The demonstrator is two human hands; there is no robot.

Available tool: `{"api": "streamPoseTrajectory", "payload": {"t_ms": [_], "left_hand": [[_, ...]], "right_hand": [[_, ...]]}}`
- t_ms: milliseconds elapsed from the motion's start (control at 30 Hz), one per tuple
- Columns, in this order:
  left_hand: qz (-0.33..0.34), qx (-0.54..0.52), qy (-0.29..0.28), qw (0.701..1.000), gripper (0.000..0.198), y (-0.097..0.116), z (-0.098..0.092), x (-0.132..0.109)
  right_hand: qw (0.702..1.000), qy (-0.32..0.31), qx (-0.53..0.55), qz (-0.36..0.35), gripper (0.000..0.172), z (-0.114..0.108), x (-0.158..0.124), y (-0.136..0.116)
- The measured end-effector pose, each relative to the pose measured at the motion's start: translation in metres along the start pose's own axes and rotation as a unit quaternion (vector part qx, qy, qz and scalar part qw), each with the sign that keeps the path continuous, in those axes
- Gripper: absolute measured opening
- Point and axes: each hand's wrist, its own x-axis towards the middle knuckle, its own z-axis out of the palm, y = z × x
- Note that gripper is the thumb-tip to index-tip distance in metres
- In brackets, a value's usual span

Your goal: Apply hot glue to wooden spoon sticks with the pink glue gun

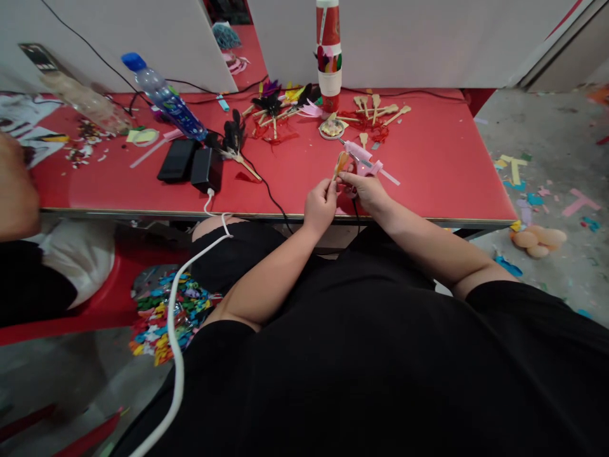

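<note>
My left hand (320,206) is closed in a pinch on the thin stick of a small orange-and-yellow craft piece (340,162), held upright over the red table (442,171). My right hand (365,190) is wrapped round the grip of a pink glue gun (361,158). The gun's nozzle touches the craft piece near its top. A clear glue stick pokes out of the gun's back end to the right.
Feathers on sticks (273,108), wooden spoon-shaped sticks (380,109), a red-and-white tube (328,54), a water bottle (164,96), a black phone (177,160) and a charger (207,169) lie on the table. Another person's arm (16,190) shows at left. Paper scraps litter the floor at right.
</note>
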Motion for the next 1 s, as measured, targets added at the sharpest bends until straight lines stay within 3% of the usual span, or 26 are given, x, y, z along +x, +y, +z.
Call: {"api": "streamPoseTrajectory", "payload": {"t_ms": [233,633,1000], "left_hand": [[-0.009,-0.014,-0.004,1.000,0.046,0.001,-0.001,0.001],[-0.012,0.020,-0.001,1.000,0.041,0.004,-0.003,0.001],[0.013,0.090,-0.021,0.996,0.040,0.007,-0.008,0.002]], "right_hand": [[0.999,0.026,0.015,0.020,0.045,0.002,-0.005,-0.005],[0.999,0.025,-0.027,-0.013,0.063,0.003,-0.010,-0.007],[0.996,0.075,-0.054,-0.015,0.043,0.012,-0.012,-0.013]]}}
